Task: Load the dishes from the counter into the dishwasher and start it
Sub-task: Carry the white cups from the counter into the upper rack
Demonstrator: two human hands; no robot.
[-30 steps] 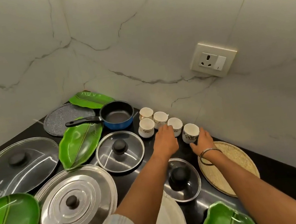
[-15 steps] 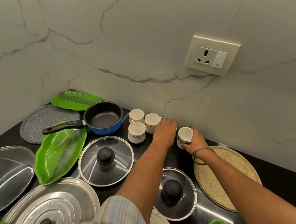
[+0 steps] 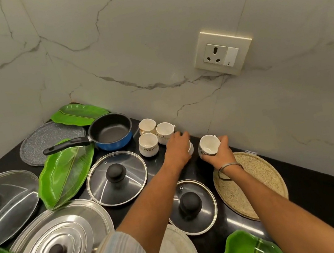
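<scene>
Black counter [image 3: 315, 186] bearing a steel lid [image 3: 56, 251], glass lids, green leaf plates and a blue saucepan [image 3: 111, 134]. Right hand [image 3: 218, 153] grips a white cup [image 3: 208, 145], tilted, lifted off the counter near the wall; left hand [image 3: 177, 149] curls over another cup [image 3: 190, 147], beside three standing cups [image 3: 154, 135].

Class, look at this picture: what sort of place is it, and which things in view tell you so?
Most likely a home kitchen: a dark counter crowded with pot lids, a blue saucepan and white cups, against a marble-look wall with a socket.
</scene>
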